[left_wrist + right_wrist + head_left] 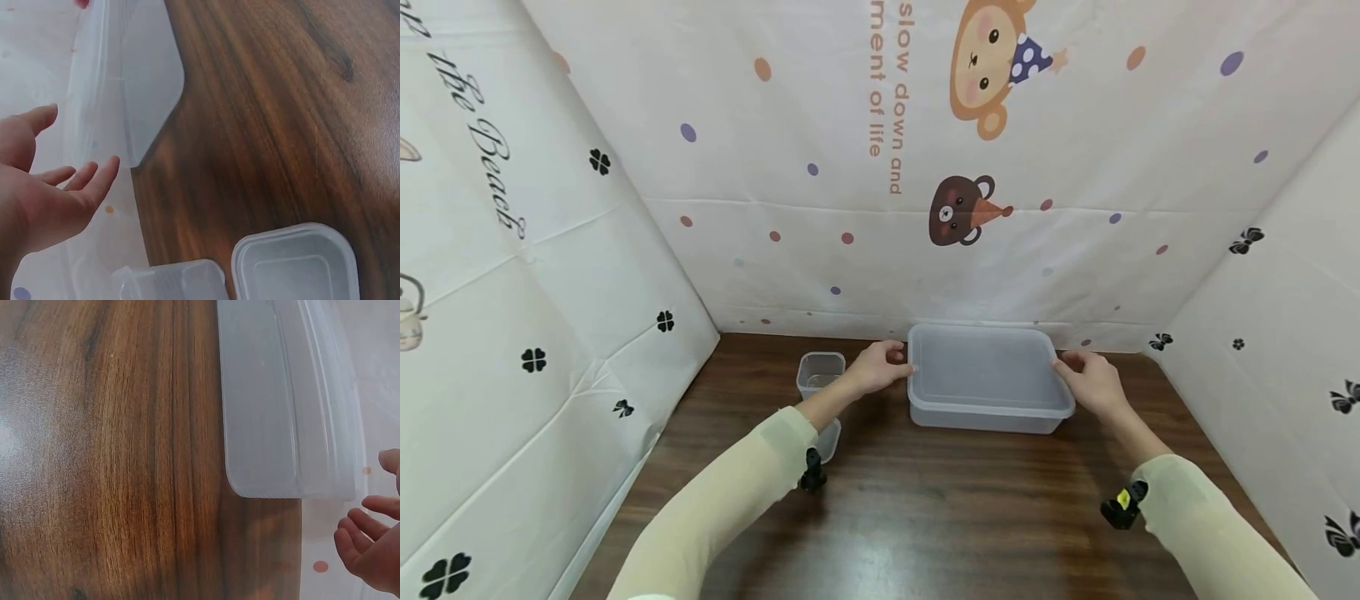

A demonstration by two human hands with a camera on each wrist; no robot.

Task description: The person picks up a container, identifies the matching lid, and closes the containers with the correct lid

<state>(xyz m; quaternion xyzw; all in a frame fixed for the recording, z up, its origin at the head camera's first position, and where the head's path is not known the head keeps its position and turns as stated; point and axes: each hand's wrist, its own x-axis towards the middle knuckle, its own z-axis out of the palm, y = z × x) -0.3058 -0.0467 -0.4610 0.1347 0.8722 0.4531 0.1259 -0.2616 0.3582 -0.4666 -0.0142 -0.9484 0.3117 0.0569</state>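
Both ends of the big box (983, 379) on the table (955, 517) have company: left hand (878, 367) at its left, right hand (1093, 383) at its right, wide apart, fingers loose, contact hard to tell! Left of the box, the left arm (722, 504) part-hides two small tubs (820, 364).

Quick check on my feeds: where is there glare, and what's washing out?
Head view: soft glare on the table at bottom centre; left wrist: pale sheen at the right edge, and the translucent box fades into the white backdrop on its left; right wrist: bright glare at the left edge, with the box's right side washing into the backdrop.
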